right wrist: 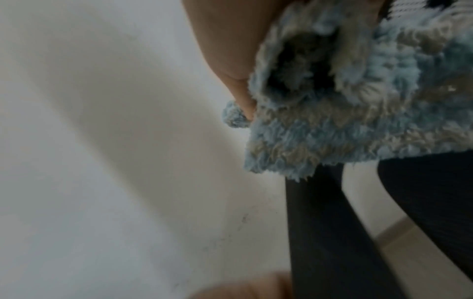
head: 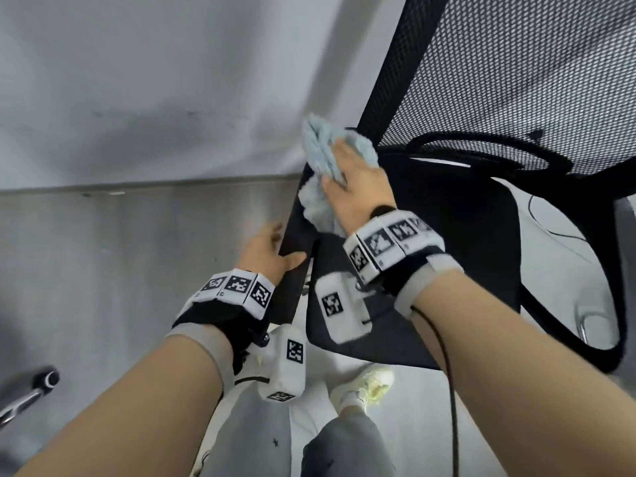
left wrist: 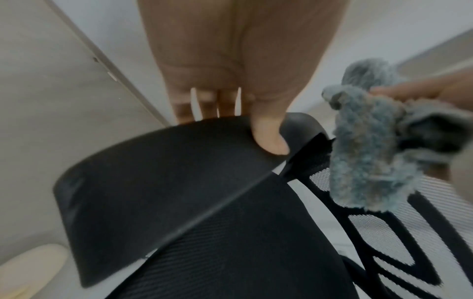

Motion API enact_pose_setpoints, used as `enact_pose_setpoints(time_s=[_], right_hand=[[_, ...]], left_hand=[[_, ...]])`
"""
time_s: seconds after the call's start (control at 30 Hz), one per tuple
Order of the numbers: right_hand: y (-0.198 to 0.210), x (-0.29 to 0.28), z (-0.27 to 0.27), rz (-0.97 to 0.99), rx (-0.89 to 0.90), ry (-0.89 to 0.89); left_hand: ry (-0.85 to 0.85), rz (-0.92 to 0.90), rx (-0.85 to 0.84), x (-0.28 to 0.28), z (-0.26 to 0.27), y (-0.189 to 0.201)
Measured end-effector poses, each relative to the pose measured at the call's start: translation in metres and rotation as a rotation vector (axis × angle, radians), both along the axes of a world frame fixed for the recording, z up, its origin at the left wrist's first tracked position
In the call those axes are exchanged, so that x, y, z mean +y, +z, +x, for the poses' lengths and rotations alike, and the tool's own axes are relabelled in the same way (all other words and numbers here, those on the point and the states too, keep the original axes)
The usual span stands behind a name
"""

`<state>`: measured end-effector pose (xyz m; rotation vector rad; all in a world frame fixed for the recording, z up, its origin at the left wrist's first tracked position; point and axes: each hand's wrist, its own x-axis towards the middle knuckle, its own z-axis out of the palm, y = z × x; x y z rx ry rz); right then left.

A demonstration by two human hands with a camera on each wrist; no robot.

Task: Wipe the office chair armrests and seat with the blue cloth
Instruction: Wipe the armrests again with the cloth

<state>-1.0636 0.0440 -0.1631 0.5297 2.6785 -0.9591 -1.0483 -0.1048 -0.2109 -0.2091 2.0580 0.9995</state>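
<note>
The black office chair stands close to a wall, its seat (head: 447, 242) in front of me and its mesh back (head: 516, 80) at the upper right. My left hand (head: 278, 246) grips the near end of the left armrest (head: 296, 235), thumb on top and fingers round the outer edge. In the left wrist view the thumb (left wrist: 268, 139) presses on the armrest (left wrist: 158, 182). My right hand (head: 347, 173) holds the bunched blue cloth (head: 318, 149) against the far end of the same armrest. The fluffy cloth (left wrist: 368, 141) hangs from those fingers and fills the right wrist view (right wrist: 345, 121).
A pale grey wall (head: 155, 80) and baseboard run just left of the armrest. My shoe (head: 368, 387) is on the white floor under the seat's front edge. A metal bar with a black tip (head: 38, 383) pokes in at the lower left. A dark cable trails from my right wrist.
</note>
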Motion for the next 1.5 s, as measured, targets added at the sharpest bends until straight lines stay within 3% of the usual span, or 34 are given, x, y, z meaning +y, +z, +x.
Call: enact_pose_setpoints(time_s=[0.1, 0.23, 0.33, 0.43, 0.53, 0.7, 0.83, 0.9, 1.0, 1.23, 1.37, 1.5], right_hand=[[-0.025, -0.007, -0.042, 0.161, -0.153, 0.068], [-0.057, -0.016, -0.067, 0.326, -0.395, 0.076], [-0.059, -0.016, -0.084, 0.272, -0.447, -0.070], [-0.046, -0.010, -0.090, 0.234, -0.451, -0.095], [-0.040, -0.001, -0.080, 0.158, -0.406, -0.033], [-0.031, -0.001, -0.029, -0.086, -0.314, 0.079], [-0.026, 0.005, 0.030, -0.389, -0.152, -0.057], [-0.024, 0.017, 0.060, -0.433, -0.129, -0.157], [-0.024, 0.041, 0.106, -0.432, -0.157, -0.266], [-0.020, 0.092, 0.200, -0.469, -0.171, -0.387], [-0.017, 0.119, 0.241, -0.489, -0.136, -0.461], [-0.016, 0.151, 0.276, -0.504, -0.060, -0.524]], left_hand=[[-0.096, 0.016, -0.170, -0.004, -0.012, -0.005], [-0.119, 0.062, -0.225, -0.005, -0.024, -0.003], [-0.196, 0.010, -0.178, -0.003, -0.033, 0.000], [-0.326, -0.081, -0.102, 0.002, -0.042, 0.000], [-0.241, 0.024, -0.156, 0.001, -0.046, -0.005], [-0.060, 0.111, -0.160, 0.001, -0.038, -0.008], [0.001, 0.107, -0.098, 0.005, -0.029, -0.003], [0.030, 0.064, -0.057, 0.005, -0.025, -0.002], [0.055, -0.029, 0.077, 0.009, -0.018, -0.004], [0.137, -0.501, 0.432, 0.043, 0.008, 0.007], [0.089, -0.434, 0.617, 0.099, 0.045, 0.020], [-0.119, -0.202, 0.504, 0.178, 0.099, 0.017]])
